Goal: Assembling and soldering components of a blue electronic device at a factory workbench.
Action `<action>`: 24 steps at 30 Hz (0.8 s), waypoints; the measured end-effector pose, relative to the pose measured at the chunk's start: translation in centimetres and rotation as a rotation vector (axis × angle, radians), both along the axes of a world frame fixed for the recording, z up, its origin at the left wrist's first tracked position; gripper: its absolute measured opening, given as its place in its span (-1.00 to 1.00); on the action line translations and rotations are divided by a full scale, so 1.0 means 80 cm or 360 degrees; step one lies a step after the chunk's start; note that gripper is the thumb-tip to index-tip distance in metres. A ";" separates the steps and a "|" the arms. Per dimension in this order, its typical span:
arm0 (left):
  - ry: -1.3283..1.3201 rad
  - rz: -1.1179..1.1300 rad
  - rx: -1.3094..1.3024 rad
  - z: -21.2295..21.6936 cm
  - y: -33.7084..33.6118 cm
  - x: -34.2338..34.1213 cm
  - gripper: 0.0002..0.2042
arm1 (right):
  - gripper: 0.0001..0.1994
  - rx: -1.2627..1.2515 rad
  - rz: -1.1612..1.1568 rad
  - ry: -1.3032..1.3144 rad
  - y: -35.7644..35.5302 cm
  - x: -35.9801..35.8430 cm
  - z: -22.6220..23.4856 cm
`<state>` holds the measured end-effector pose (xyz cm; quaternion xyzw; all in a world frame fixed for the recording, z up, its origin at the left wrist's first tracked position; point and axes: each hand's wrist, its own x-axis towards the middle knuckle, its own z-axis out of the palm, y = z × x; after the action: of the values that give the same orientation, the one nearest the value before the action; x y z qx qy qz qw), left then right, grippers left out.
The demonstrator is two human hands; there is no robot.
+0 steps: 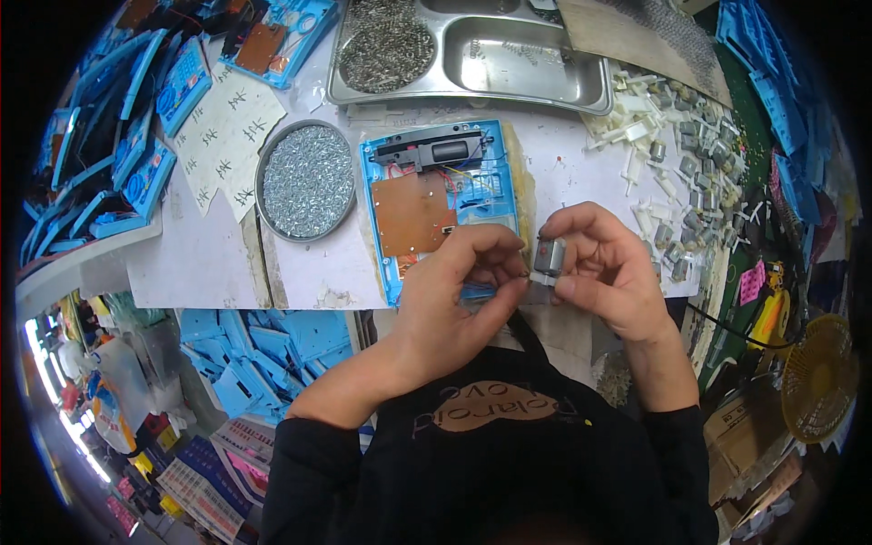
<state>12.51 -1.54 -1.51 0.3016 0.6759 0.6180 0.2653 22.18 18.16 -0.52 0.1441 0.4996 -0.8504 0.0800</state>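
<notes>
My right hand (607, 263) pinches a small grey metal motor (549, 257) between thumb and fingers. My left hand (459, 295) meets it from the left, its fingertips touching the motor's lower white end. Both hands hover at the table's near edge. Just beyond them lies an open blue plastic housing (481, 195) with a brown circuit board (411, 213), a black part at its top and thin coloured wires. The left hand covers the housing's lower right corner.
A round tin of small screws (307, 180) sits left of the housing. A steel compartment tray (536, 68) with more screws stands behind. Several loose motors and white plastic parts (677, 173) lie at the right. Blue housings pile up at the left (109, 154) and below the table (263, 354).
</notes>
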 end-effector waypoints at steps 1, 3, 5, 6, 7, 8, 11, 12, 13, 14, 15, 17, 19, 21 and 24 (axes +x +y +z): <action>0.0008 -0.0006 0.0004 0.000 0.000 -0.001 -0.62 | -0.52 0.0001 0.0015 -0.0001 0.000 -0.002 -0.001; 0.0013 -0.0006 0.0008 -0.001 -0.001 -0.001 -0.62 | -0.52 0.0033 0.0065 -0.0025 0.001 -0.006 -0.001; 0.0008 0.0004 0.0017 0.000 -0.001 -0.001 -0.61 | -0.53 0.0103 0.0128 -0.0070 0.004 -0.007 0.003; -0.0007 -0.0033 0.0003 0.001 -0.003 -0.002 -0.60 | -0.54 0.0150 0.0129 -0.0063 0.005 -0.006 0.003; -0.0022 -0.0069 -0.0013 0.002 -0.006 -0.002 -0.59 | -0.54 0.0195 0.0133 -0.0055 0.005 -0.005 0.001; -0.0037 -0.0105 -0.0029 0.002 -0.008 -0.003 -0.58 | -0.54 0.0240 0.0136 -0.0047 0.004 -0.004 0.000; -0.0135 -0.0066 0.0093 -0.001 -0.009 0.000 -0.59 | -0.50 0.0768 0.0197 0.0043 0.000 -0.002 0.007; -0.0025 -0.0055 0.0079 -0.003 -0.011 0.000 -0.60 | -0.49 0.1004 0.0151 0.0244 -0.003 -0.003 0.005; 0.0087 -0.0049 0.0066 -0.006 -0.013 -0.002 -0.60 | -0.48 0.1240 0.0099 0.0449 -0.008 -0.004 0.000; 0.0200 -0.0043 0.0054 -0.008 -0.014 -0.003 -0.61 | -0.46 0.1377 0.0088 0.0541 -0.008 -0.006 0.000; 0.0428 -0.0036 0.0056 -0.007 -0.013 -0.007 -0.62 | -0.44 0.1516 0.0069 0.0631 -0.008 -0.008 0.001; 0.0879 -0.0024 0.0059 -0.002 -0.011 -0.015 -0.63 | -0.44 0.1288 -0.0049 0.0434 -0.007 -0.017 0.011; 0.0969 -0.0014 0.0133 -0.004 -0.010 -0.017 -0.64 | -0.50 0.1253 0.0036 0.0297 -0.001 -0.022 0.015; 0.0975 0.0021 0.0166 -0.003 -0.010 -0.017 -0.67 | -0.58 0.1466 0.0076 0.0615 0.003 -0.025 0.014; 0.0773 0.0092 0.0174 -0.004 -0.011 -0.017 -0.72 | -0.65 0.1698 0.0006 0.0982 0.001 -0.029 0.015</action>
<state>11.18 -2.44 -1.81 0.4358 0.6937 0.5702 0.0606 19.85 18.21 0.66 -0.0894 0.8565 -0.4857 -0.1500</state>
